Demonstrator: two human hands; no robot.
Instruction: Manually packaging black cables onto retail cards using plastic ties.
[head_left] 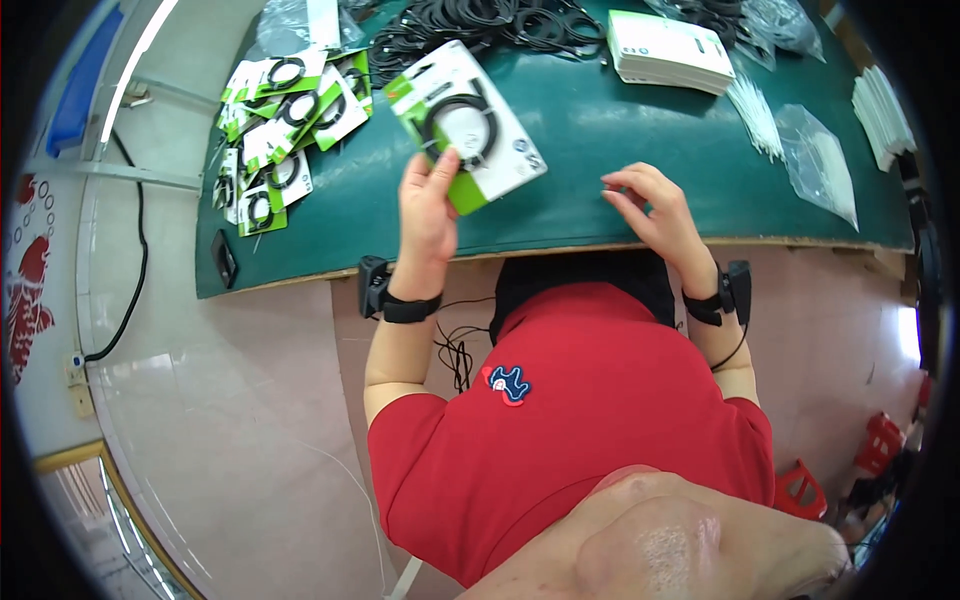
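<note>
My left hand (pixel 430 205) grips the lower left part of a white and green cardboard card (pixel 512 140), thumb on top. A coiled black cable (pixel 487 127) is fastened to the card's face. The card is held tilted over the green table. My right hand (pixel 655 210) hovers above the table's front edge, fingers bent and thumb apart from them, with nothing visible between. To the left of the held card lies a heap of similar carded cables (pixel 297 108). Loose coiled black cables (pixel 470 25) are piled beyond it.
The green table (pixel 560 215) carries a stack of white cards (pixel 668 55), loose white cable ties (pixel 755 115), a clear bag of white strips (pixel 820 165) and another white stack (pixel 882 120) at the right. A small black object (pixel 224 258) lies at the left front corner.
</note>
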